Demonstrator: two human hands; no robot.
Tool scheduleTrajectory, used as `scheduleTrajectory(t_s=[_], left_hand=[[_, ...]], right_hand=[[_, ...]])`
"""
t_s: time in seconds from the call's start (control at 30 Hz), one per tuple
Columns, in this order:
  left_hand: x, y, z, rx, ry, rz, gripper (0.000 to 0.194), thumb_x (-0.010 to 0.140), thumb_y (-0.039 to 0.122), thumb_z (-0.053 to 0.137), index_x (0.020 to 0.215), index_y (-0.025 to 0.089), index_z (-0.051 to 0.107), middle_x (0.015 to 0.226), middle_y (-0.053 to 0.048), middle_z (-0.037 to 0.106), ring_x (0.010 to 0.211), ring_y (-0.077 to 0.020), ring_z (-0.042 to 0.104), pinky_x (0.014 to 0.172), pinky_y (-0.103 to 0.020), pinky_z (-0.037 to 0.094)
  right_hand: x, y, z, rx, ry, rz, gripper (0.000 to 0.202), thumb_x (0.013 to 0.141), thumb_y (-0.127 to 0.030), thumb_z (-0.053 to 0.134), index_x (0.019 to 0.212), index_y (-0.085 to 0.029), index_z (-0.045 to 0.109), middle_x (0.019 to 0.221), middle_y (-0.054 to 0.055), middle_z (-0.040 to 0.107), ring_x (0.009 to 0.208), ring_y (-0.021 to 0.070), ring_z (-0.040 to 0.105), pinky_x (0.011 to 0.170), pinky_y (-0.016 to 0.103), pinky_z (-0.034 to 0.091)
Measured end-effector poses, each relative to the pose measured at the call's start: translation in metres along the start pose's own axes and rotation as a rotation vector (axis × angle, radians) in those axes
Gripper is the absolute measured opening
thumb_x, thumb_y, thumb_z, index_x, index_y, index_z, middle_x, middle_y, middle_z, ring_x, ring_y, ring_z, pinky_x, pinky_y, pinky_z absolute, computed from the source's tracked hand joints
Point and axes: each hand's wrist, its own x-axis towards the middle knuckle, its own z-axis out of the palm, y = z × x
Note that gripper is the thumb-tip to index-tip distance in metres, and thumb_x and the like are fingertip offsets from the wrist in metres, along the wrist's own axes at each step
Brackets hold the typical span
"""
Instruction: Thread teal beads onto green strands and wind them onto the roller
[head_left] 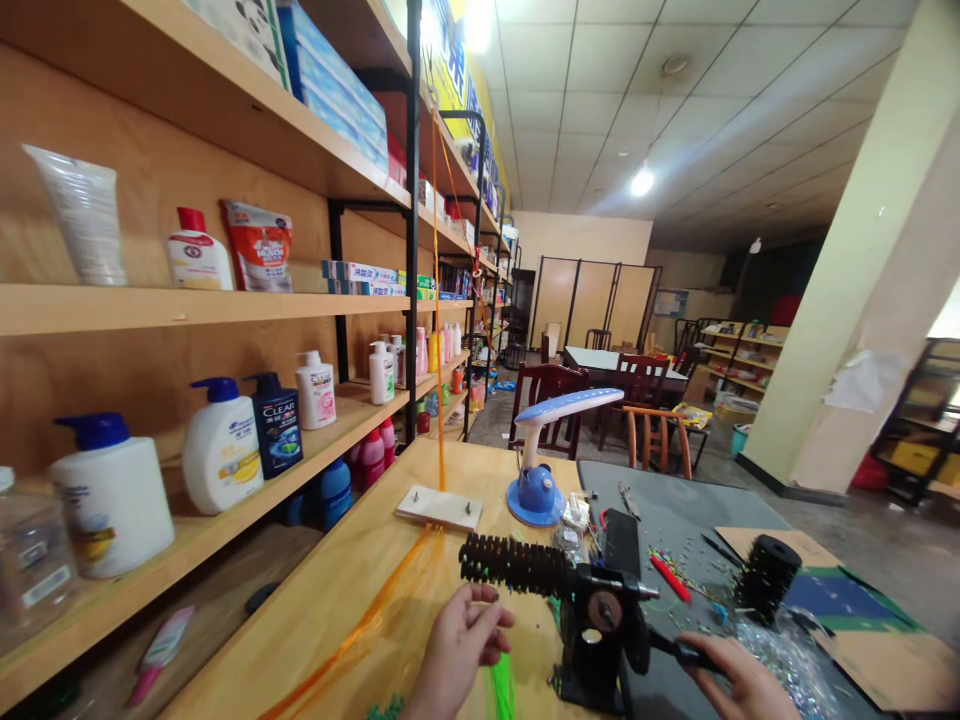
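My left hand (459, 650) is closed just below a black ridged roller (517, 563), thumb and fingers pressed together. Bright green strands (501, 688) run down from under its curled fingers; the grip itself is partly hidden. The roller sticks out to the left from a black hand-cranked machine (600, 625) standing at the table edge. My right hand (739, 675) is wrapped round the black crank handle (686, 655) on the machine's right side. Orange strands (367, 610) spread over the wooden table (300, 640) and pass by a pale plate (439, 508) with two pegs.
A blue lamp (538, 490) stands behind the machine. On the dark mat (690, 500) lie a red tool (670, 577), loose green bits, a black spool (769, 575) and clear plastic (787, 660). Shelves (202, 310) with bottles line the left. An orange line rises to the upper shelf.
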Motion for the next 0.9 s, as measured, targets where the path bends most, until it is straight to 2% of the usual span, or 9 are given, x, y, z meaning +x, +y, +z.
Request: scheduleTrajectory(t_s=[0.27,0.4,0.57,0.7,0.9], left_hand=[[0.005,0.005,-0.001,0.011,-0.033,-0.006,0.046,0.060,0.051,0.077,0.082,0.017,0.055,0.063,0.000,0.068,0.047,-0.0094,0.056,0.045,-0.019,0.035],[0.002,-0.007,-0.006,0.006,-0.065,-0.065,0.052,0.062,0.058,0.073,0.089,0.017,0.054,0.066,-0.001,0.068,0.049,-0.0082,0.056,0.044,-0.017,0.031],[0.002,-0.027,-0.012,0.014,-0.101,-0.080,0.060,0.061,0.069,0.068,0.085,0.016,0.054,0.055,0.005,0.059,0.038,-0.0025,0.038,0.038,-0.017,0.012],[0.003,-0.031,-0.011,0.004,-0.125,-0.061,0.059,0.057,0.073,0.068,0.068,0.019,0.046,0.048,0.008,0.052,0.035,-0.0012,0.028,0.038,-0.018,0.010],[-0.002,-0.033,-0.007,0.041,-0.133,0.041,0.056,0.070,0.076,0.053,0.073,0.020,0.049,0.045,0.009,0.046,0.036,-0.0033,0.023,0.038,-0.019,0.010]], right_hand=[[0.010,0.001,0.000,0.011,0.029,-0.007,0.023,0.077,-0.035,0.061,0.092,-0.026,0.076,0.086,0.005,0.079,0.079,0.0248,0.074,0.069,0.030,0.060],[0.010,-0.001,-0.001,0.004,0.032,-0.003,0.024,0.078,-0.034,0.059,0.093,-0.026,0.075,0.087,0.006,0.079,0.081,0.0255,0.074,0.070,0.031,0.060],[0.016,0.002,0.001,0.001,0.039,0.018,0.025,0.077,-0.035,0.059,0.094,-0.025,0.075,0.091,0.006,0.079,0.084,0.0263,0.074,0.073,0.032,0.060],[0.021,0.002,0.001,-0.002,0.038,0.038,0.027,0.077,-0.037,0.058,0.094,-0.025,0.076,0.092,0.008,0.079,0.085,0.0273,0.073,0.073,0.033,0.060],[0.024,0.005,0.001,-0.009,0.023,0.049,0.029,0.076,-0.039,0.058,0.094,-0.025,0.076,0.092,0.008,0.079,0.084,0.0281,0.073,0.074,0.034,0.060]])
